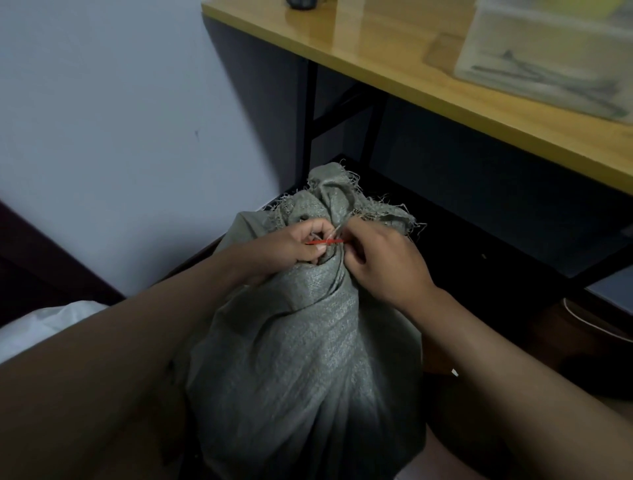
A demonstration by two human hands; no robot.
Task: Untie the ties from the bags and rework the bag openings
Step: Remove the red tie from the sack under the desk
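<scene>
No text, label, brand, number or sign can be read anywhere in the view. The translucent box (548, 58) on the wooden tabletop (394, 58) shows only dark blurred streaks on its near wall, too smeared to tell whether they are writing. Left of that box, at the tabletop's far edge, a dark round object (301, 3) is cut off by the frame and bears no legible mark. Below the box, the grey woven bag (308, 342) has plain fabric with no print, and the red tie (323, 242) at its neck carries no lettering that can be made out.
</scene>
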